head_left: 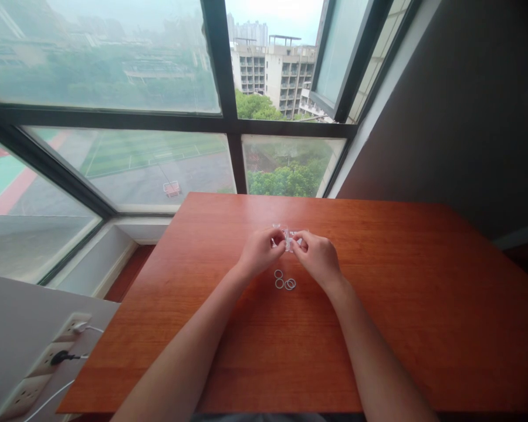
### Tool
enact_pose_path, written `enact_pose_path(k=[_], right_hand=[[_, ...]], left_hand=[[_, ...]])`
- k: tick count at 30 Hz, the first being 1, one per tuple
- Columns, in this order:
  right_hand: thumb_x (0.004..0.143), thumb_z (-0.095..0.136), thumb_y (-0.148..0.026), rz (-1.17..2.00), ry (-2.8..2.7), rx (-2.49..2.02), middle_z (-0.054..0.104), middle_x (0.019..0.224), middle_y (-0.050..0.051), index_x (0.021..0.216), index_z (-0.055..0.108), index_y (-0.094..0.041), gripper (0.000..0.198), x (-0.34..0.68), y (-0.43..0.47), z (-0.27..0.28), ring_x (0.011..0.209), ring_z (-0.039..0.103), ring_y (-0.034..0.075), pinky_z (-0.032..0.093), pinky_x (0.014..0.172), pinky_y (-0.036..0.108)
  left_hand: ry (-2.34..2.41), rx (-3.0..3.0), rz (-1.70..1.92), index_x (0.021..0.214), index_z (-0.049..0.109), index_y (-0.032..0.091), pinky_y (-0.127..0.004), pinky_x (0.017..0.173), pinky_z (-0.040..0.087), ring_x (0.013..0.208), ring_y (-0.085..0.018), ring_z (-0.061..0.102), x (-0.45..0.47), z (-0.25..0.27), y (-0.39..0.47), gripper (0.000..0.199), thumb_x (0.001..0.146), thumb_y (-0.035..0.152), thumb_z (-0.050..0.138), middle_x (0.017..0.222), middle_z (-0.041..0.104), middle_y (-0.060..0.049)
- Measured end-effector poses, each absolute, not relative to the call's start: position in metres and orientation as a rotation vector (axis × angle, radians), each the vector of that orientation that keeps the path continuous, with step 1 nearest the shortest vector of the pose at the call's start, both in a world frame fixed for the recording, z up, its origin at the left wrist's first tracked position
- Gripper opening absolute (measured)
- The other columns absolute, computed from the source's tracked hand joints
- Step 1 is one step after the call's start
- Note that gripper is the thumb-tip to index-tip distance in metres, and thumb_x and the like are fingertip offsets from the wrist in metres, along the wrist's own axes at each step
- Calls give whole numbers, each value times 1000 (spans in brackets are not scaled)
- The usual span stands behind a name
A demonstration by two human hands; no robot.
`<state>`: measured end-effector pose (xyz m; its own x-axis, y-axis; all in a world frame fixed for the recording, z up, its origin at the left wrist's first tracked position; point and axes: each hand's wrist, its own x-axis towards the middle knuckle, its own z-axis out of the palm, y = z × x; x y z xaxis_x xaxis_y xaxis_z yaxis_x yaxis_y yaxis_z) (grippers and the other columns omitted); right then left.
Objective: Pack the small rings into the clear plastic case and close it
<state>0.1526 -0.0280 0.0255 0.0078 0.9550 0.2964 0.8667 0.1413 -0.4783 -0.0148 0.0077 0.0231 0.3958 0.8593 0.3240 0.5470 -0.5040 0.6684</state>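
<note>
My left grip [263, 248] and right grip [315, 254] pinch the clear plastic case [289, 241] toward the bench's [396, 293] far edge (four loose rings [278, 279] lie nearer me); I'm seemingly working it, which calls for steady, light pressure next.

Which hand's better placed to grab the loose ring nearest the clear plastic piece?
Left, probably: the left hand sits closer to that ring than the right hand. Both are on the clear plastic piece, so either must free up first.

Reddish-brown wooden table [185, 305] with four small pale rings [284, 284]
</note>
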Motion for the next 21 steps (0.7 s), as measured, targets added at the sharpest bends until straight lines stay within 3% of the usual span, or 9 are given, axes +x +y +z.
enact_pose_path(k=[14, 21], right_hand=[[85, 58, -29, 292, -1936, -1790, 66, 67, -2, 87, 67, -24, 11, 154, -29, 30, 63, 57, 15, 30, 58, 25], [83, 56, -22, 732, -2199, -1626, 68, 71, -2, 83, 69, -24, 13, 148, -39, 36, 65, 59, 12, 33, 58, 22]], left_hand=[[1398, 2282, 862, 79, 64, 19, -23, 62, 40, 65, -13, 55, -24, 26, 9, 9, 80, 18, 55, 80, 67, -2], [1420, 2280, 895, 77, 64, 19, -23, 61, 41, 65, -13, 56, -33, 30, 14, 9, 80, 18, 55, 76, 67, -1]])
